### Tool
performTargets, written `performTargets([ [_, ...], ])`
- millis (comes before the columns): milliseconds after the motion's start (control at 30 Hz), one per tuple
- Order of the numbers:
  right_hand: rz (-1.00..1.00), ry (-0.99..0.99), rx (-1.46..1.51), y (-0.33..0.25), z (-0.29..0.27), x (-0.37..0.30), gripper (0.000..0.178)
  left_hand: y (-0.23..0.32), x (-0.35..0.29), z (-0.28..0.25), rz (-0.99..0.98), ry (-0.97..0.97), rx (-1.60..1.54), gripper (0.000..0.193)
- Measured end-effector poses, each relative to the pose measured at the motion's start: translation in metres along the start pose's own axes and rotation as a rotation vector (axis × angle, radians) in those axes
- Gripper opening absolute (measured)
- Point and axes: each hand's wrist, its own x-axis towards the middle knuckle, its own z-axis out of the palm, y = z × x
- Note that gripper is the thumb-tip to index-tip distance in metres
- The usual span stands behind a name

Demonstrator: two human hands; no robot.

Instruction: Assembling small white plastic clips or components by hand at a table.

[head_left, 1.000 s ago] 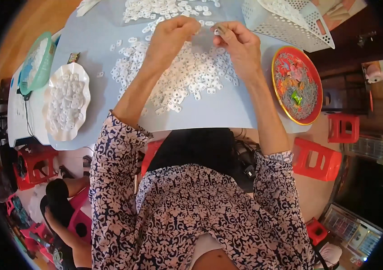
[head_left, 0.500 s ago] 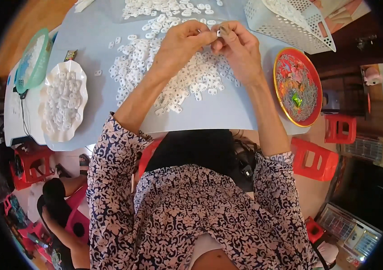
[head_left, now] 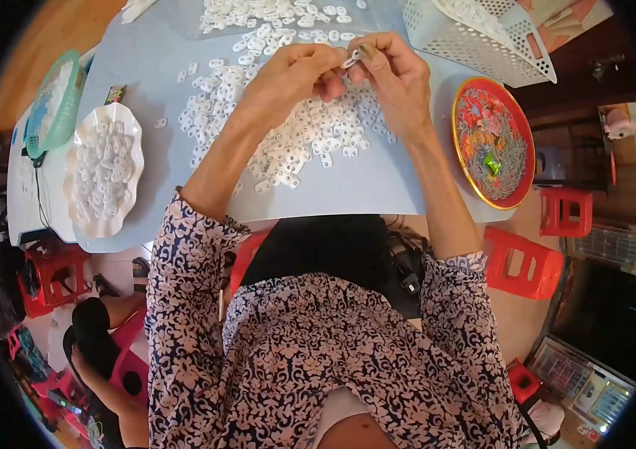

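Note:
Over the far middle of the table, a small white oval plastic piece (head_left: 350, 59) is pinched between the fingertips of both hands. My left hand (head_left: 295, 78) is closed, its thumb and forefinger meeting the piece from the left. From the right, my right hand (head_left: 392, 75) grips it with thumb and forefinger, the other fingers curled. Beneath and around both hands spreads a loose pile of similar white pieces (head_left: 310, 138) with dark-looking holes. A round red tray (head_left: 463, 162) with a gold rim, holding many small grey parts and a green wrapper, sits right of my right forearm.
At left, a scalloped white dish (head_left: 72, 176) holds more white pieces, beside a green basket (head_left: 73, 112). A perforated white basket (head_left: 475, 56) stands far right. Red stools (head_left: 523, 263) are on the floor at right; another person's leg (head_left: 112, 389) shows lower left.
My hands have shifted slightly left, and the white piece now lies more slanted between them. Left fingers have moved a little on it.

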Motion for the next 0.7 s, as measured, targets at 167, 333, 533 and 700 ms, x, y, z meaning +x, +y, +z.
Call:
performTargets([
  [167,-0.075,0.003,-0.11,-0.002,0.003,0.001,0.016,-0.001,-0.003,0.003,0.001,0.046,0.05,0.027],
  [333,-0.096,0.042,-0.067,-0.001,0.007,0.001,0.015,-0.008,0.003,0.0,0.108,0.098,-0.032,0.024],
  [533,-0.053,0.108,-0.14,0.002,-0.002,0.0,0.016,-0.009,0.006,-0.004,0.127,0.157,-0.025,0.021],
  [700,-0.039,0.049,-0.115,0.0,0.002,0.0,0.015,-0.008,0.006,-0.004,0.125,0.178,-0.017,0.02],
])
